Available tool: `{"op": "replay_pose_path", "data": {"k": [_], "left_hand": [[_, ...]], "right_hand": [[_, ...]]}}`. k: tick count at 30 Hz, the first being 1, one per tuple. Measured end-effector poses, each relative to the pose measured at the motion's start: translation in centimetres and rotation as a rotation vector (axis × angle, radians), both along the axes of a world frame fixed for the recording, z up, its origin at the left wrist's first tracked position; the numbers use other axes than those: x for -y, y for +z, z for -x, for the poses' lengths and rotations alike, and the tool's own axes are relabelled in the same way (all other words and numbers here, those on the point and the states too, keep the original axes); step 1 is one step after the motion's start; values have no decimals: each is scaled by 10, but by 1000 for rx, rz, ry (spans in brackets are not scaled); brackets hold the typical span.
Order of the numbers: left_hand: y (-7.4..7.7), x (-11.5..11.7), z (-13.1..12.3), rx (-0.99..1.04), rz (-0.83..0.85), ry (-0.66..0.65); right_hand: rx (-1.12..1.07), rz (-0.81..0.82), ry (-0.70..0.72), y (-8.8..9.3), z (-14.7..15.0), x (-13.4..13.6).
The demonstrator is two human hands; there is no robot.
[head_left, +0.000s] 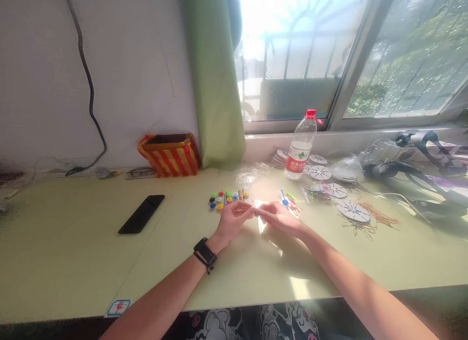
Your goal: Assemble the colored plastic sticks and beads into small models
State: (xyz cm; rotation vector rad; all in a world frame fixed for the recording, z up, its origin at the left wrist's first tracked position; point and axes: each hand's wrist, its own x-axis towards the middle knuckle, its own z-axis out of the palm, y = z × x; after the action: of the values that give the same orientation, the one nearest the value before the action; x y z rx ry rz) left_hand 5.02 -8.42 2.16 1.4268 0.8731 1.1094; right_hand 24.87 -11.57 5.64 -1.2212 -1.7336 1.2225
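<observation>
My left hand (234,218) and my right hand (280,217) meet fingertip to fingertip over the pale green table (73,242). Both pinch a small clear plastic packet (258,209) between them; glare washes out its contents. A black watch is on my left wrist. Just beyond my left hand lies a cluster of small coloured paint pots (224,199). Beyond my right hand lie a few small coloured brushes or sticks (290,201).
A black phone (142,214) lies to the left. A red-and-yellow striped box (170,155) stands by the wall beside a green curtain (215,82). A water bottle (302,146), several round white discs (353,211), tassels and headsets (413,160) fill the right side.
</observation>
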Motion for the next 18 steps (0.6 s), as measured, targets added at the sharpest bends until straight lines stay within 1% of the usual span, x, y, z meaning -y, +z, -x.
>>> {"op": "replay_pose_path", "data": {"k": [3, 5, 7, 9, 11, 13, 16, 18], "left_hand": [[-1, 0, 0, -30, -37, 1], [1, 1, -1, -80, -75, 17], [1, 2, -1, -195, -136, 56], [1, 3, 0, -355, -218, 110], [-1, 4, 1, -486, -315, 137], [-4, 5, 3, -562, -407, 129], [-5, 7, 4, -656, -518, 60], [-4, 9, 4, -696, -569, 30]], "right_hand": [[-23, 6, 16, -3, -1, -2], [11, -37, -24, -8, -2, -4], [148, -132, -117, -15, -5, -8], [378, -229, -240, -23, -11, -12], [616, -273, -348, -28, -17, -16], [790, -280, -432, -32, -25, -20], [940, -308, -526, -33, -33, -23], [946, -351, -554, -33, -35, -25]]}}
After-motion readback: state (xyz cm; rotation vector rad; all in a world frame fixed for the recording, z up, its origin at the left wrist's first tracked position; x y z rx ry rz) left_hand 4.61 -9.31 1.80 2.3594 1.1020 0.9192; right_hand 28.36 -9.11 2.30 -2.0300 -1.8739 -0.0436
